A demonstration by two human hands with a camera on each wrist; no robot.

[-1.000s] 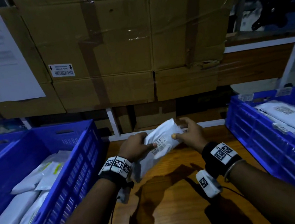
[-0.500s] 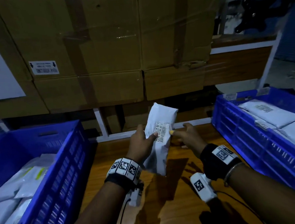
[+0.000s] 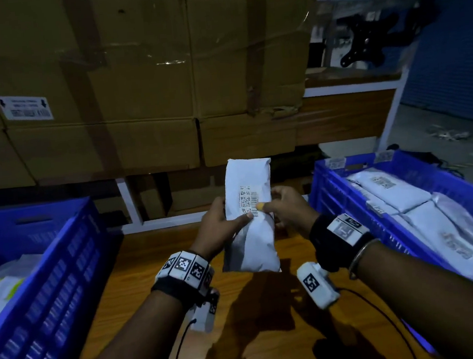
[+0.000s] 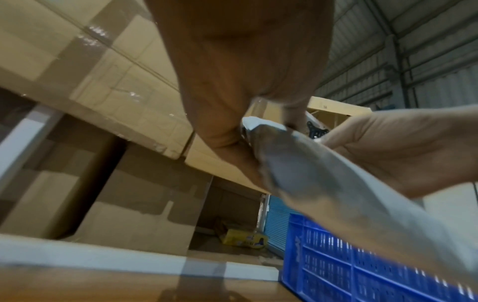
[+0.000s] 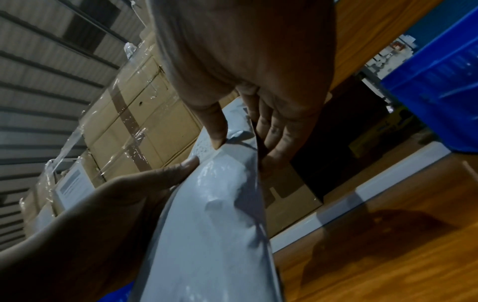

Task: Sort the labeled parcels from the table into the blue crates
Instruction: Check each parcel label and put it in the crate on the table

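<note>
Head view: at the centre of the frame, a white parcel [image 3: 249, 221] stands upright above the wooden table [image 3: 252, 335], its barcode label facing the camera. The left hand [image 3: 219, 229] grips its left edge, thumb lying across the front below the label and fingers curled behind. The right hand [image 3: 286, 209] pinches the right edge, thumb tip on the label. A blue crate [image 3: 52, 281] holding parcels fills the lower left, and a second blue crate [image 3: 355, 206] with white parcels sits at the right. Cardboard boxes [image 3: 150, 86] fill the upper frame.

Left wrist view: the left hand [image 4: 232, 92] closes thumb and fingers on the parcel [image 4: 323, 194]; the right hand [image 4: 401, 147] appears at the right.

Right wrist view: the right hand [image 5: 245, 71] holds the parcel [image 5: 214, 214] with thumb in front and fingers behind; the left hand [image 5: 103, 214] grips it from the lower left.
</note>
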